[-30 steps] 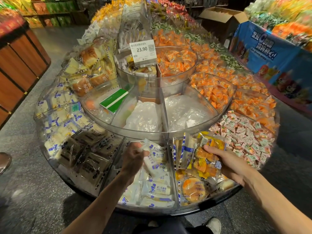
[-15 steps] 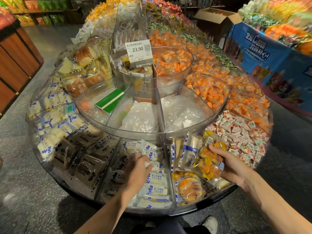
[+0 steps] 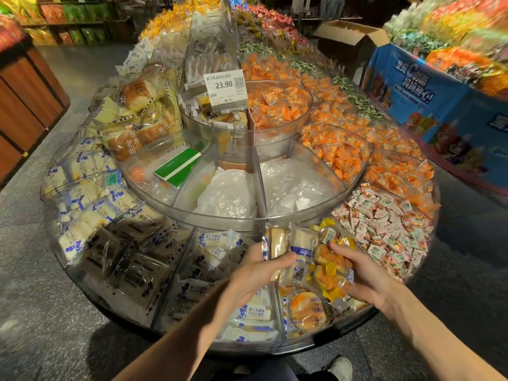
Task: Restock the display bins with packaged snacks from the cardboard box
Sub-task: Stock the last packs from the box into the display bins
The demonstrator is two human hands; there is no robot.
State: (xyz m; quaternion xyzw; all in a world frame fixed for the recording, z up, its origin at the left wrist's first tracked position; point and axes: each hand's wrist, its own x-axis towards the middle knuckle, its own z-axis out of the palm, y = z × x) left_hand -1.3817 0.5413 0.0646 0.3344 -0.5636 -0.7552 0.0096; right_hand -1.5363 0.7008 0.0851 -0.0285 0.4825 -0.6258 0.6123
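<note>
My right hand (image 3: 365, 276) grips a clear packet of orange cakes (image 3: 331, 266) above the front bin (image 3: 305, 312) of the round tiered display. My left hand (image 3: 257, 273) reaches across and holds upright blue-and-white sandwich-cake packets (image 3: 288, 248) standing beside that orange packet. Below the hands, one bin holds white milk-bread packets (image 3: 253, 312) and the bin to its right holds a round orange cake packet (image 3: 308, 309). An open cardboard box (image 3: 349, 37) stands far back on the right.
Dark-wrapped packets (image 3: 132, 259) fill the bin to the left, small pink-and-white sweets (image 3: 384, 224) the bin to the right. Middle-tier bins hold crumpled clear plastic (image 3: 231, 193) and a green box (image 3: 177, 167). A price sign (image 3: 224, 88) tops the stand. A blue stand (image 3: 428, 100) is at the right.
My left hand left the milk-bread bin and moved right to take hold of the upright blue-and-white packets. My right hand kept its hold on the orange cake packet.
</note>
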